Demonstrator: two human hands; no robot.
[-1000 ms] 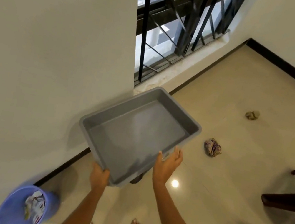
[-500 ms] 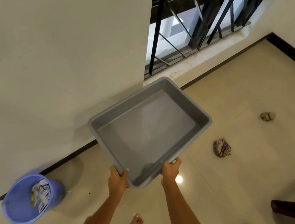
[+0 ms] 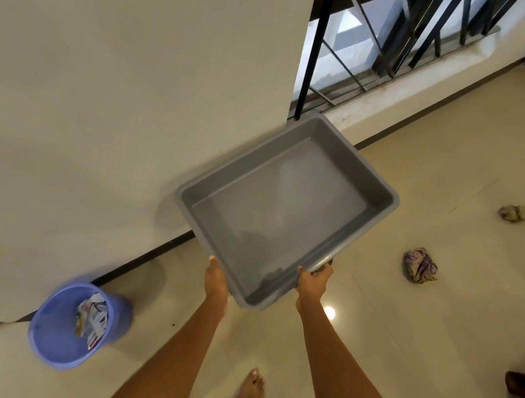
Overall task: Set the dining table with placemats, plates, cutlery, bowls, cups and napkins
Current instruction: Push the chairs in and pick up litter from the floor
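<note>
Both hands, left hand [image 3: 216,278] and right hand [image 3: 312,285], grip the grey tray [image 3: 283,209] by its near corner, fingers curled on its rim

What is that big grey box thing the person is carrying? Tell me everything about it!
The grey tub is a shallow, rectangular tray that looks like smooth plastic, with rounded corners, low sloping walls and a rolled rim. Nothing lies inside it. It is held in the air above the floor, near the wall, one corner pointing at the person. The left hand and the right hand grip the rim on either side of that corner.
</note>
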